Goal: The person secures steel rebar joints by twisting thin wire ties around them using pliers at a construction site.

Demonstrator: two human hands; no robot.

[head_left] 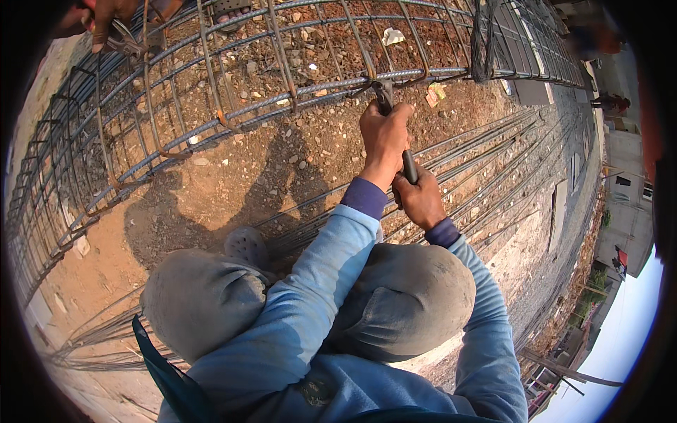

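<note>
Both of my hands grip one dark metal tool (408, 168) with a long handle. My left hand (383, 137) holds it high up, close to its head (383, 93). My right hand (421, 199) is wrapped round the lower handle. The tool's head bites on a wire tie where a stirrup crosses a long bar of the rebar cage (233, 106). The cage lies on its side across the dirt in front of my knees. Blue sleeves cover both my forearms.
Another person's hand (106, 17) works with a tool on the cage at the top left. Loose long rebars (486, 169) lie on the ground to the right. A bundle of dark tie wire (482, 42) hangs on the cage. My grey shoe (247, 244) rests on stony dirt.
</note>
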